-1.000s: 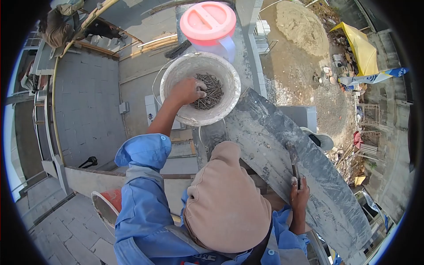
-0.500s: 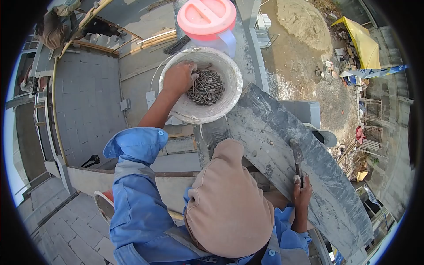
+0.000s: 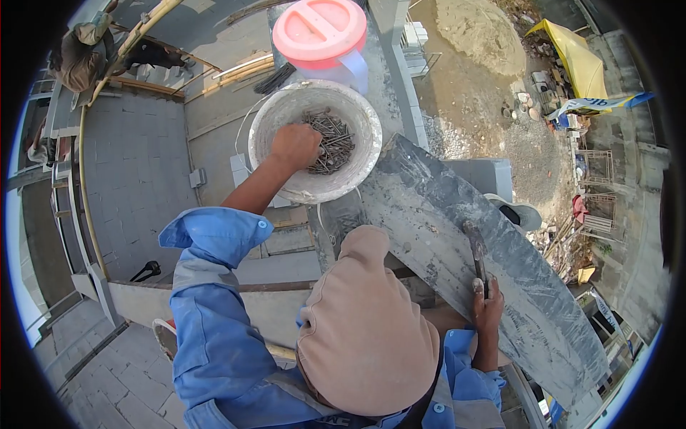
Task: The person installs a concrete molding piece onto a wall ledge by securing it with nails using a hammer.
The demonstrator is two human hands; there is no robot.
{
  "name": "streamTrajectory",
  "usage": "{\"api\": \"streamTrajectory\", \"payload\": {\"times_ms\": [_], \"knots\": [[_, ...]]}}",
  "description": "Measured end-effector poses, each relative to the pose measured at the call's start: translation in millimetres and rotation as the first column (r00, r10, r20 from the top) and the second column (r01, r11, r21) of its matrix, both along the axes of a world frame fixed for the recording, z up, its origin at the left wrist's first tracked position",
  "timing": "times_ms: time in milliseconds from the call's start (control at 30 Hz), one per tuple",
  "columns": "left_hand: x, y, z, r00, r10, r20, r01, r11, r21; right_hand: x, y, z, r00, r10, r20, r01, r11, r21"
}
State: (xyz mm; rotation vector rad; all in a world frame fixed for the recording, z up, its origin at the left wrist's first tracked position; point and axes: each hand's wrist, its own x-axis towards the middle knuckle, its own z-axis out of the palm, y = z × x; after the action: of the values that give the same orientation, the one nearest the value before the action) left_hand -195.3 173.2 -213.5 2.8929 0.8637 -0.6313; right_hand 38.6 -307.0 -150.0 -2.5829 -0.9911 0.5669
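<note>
Inside a crusted round bucket [image 3: 370,118], left hand [image 3: 296,147], slim metal nails [image 3: 334,143]

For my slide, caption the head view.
Left hand among nails in a pale bucket, right hand gripping a hammer over a grey board.

Passages and obstructions: white bucket and dark board.
White bucket [image 3: 370,136], open-topped: entry from above, bounded all round by a raised wall; left side of the mouth taken up by the left hand [image 3: 296,146] and its forearm crossing the rim; room at right, between nails [image 3: 334,143] and wall; nails block the bottom. Wire handle [image 3: 238,139], looped outside the left rim. Pink-lidded jug [image 3: 319,30], just beside the far rim, shutting that approach. Cap [image 3: 368,322], on the near side. Dark board [image 3: 532,289]: bare surface to either side of hand tool [image 3: 476,250] and right hand [image 3: 487,304], both obstructing its middle stretch.
</note>
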Motion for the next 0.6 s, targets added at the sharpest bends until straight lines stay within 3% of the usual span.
{"api": "streamTrajectory", "payload": {"times_ms": [133,200,300,400,433,467,533,600], "knots": [[8,-3,8,0.998,0.016,0.066,-0.017,1.0,0.007,1,5,3,0.998,-0.025,-0.056,0.025,1.0,-0.001],[14,-11,-2,0.976,-0.068,0.208,0.08,0.995,-0.052,3,-5,-8,0.999,0.027,0.034,-0.028,0.999,0.04],[18,-14,-33,0.992,-0.101,0.079,0.102,0.995,-0.008,2,1,0,1.0,0.006,0.007,-0.006,1.0,-0.003],[22,-18,-25,0.993,-0.1,0.066,0.098,0.995,0.026,0,13,9,0.993,-0.034,-0.109,0.037,0.999,0.02],[19,-19,-29,0.991,-0.118,0.06,0.117,0.993,0.016,-1,8,2,1.0,0.012,0.005,-0.013,0.998,0.06],[17,-18,-36,0.986,-0.132,0.106,0.131,0.991,0.015,-2,12,6,1.0,-0.013,0.006,0.013,0.999,0.047],[21,-15,-41,0.972,-0.157,0.177,0.157,0.988,0.011,3,23,20,0.969,-0.1,-0.227,0.089,0.994,-0.059],[21,-14,-37,0.966,-0.176,0.19,0.185,0.982,-0.028,4,15,15,0.993,-0.039,-0.109,0.045,0.997,0.057]]}}
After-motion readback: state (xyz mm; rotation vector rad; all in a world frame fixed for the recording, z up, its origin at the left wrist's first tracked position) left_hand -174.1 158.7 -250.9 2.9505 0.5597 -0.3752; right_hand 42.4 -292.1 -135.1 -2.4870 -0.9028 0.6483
